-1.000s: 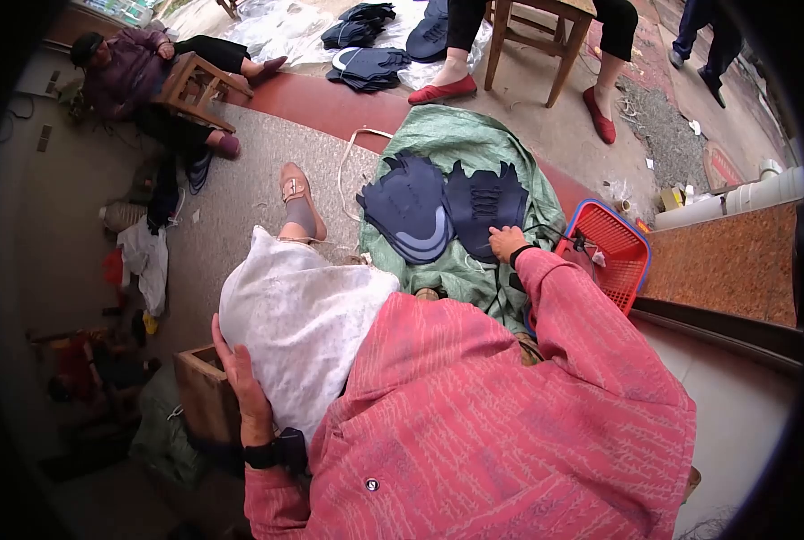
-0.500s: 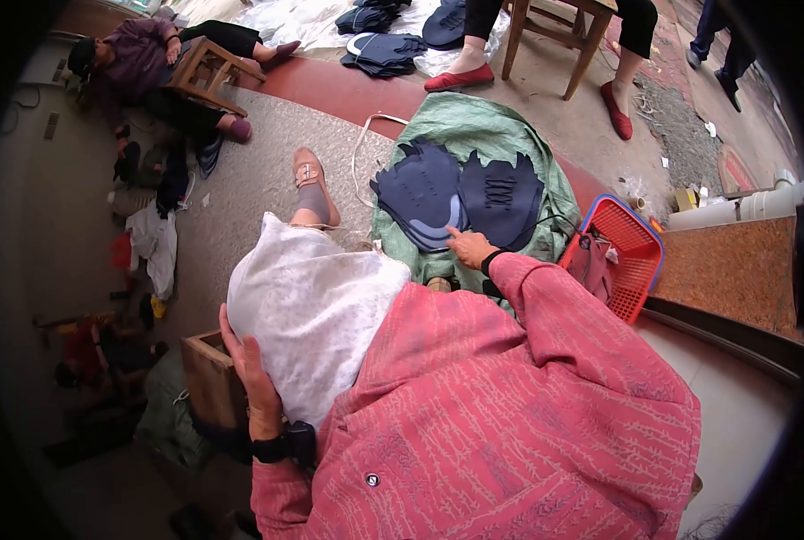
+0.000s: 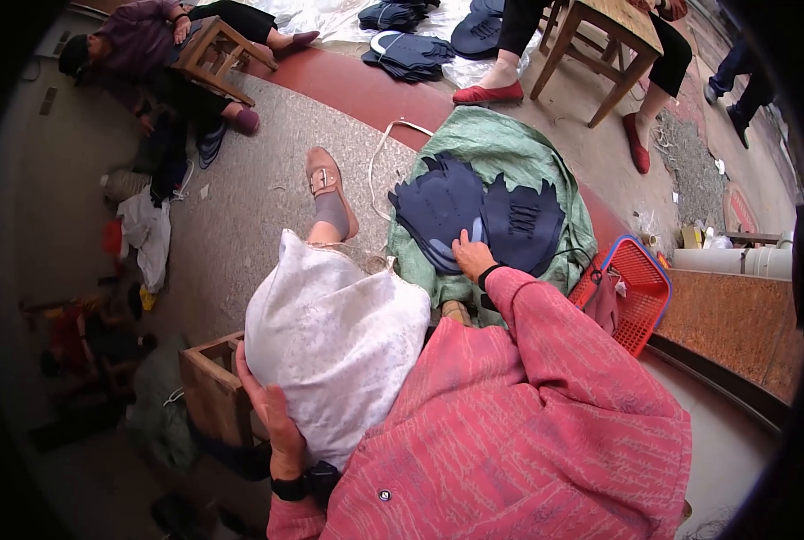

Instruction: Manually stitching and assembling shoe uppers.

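My right hand [image 3: 475, 257] rests on the near edge of a stack of dark blue, fringed flat pieces [image 3: 440, 202], over a curved light-grey band. Its fingers are stretched out and touch the top piece; I see no grip on it. A second dark blue stack [image 3: 523, 220], with a row of slits, lies just to the right. Both lie on a green woven sack [image 3: 501, 135]. My left hand [image 3: 276, 416] is open, fingers extended, against the side of the white patterned cloth [image 3: 339, 333] over my lap. It holds nothing.
A red plastic basket [image 3: 640, 310] with a blue rim stands right of the sack. A wooden box-like stool [image 3: 217, 391] is at my left. Beyond, people sit on wooden stools [image 3: 618, 31], and more dark blue pieces [image 3: 409, 56] lie on white plastic sheeting.
The view has shifted, so the scene sits slightly lower and to the right. My right hand has come further over the grey band. My left hand stays beside the white cloth.
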A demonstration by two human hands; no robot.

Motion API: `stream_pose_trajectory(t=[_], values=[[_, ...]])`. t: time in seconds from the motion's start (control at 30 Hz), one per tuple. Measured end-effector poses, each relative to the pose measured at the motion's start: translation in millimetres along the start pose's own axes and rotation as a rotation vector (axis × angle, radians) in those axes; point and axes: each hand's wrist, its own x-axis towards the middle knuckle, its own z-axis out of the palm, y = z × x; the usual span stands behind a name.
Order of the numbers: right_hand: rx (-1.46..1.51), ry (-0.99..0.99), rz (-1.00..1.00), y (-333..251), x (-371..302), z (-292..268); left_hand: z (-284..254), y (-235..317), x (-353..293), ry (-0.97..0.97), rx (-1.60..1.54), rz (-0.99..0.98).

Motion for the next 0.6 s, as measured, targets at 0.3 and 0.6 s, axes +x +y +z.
stream_pose_trajectory(t=[0.3, 0.6], values=[[-0.347, 0.098, -0.035, -16.3, 14.9, 13.6, -5.5, -10.2, 13.7, -0.021, -0.070, -0.073], [-0.285, 0.097, -0.146, -9.3, 14.8, 26.0, -6.2, -9.7, 22.4, -0.045, -0.159, -0.098]])
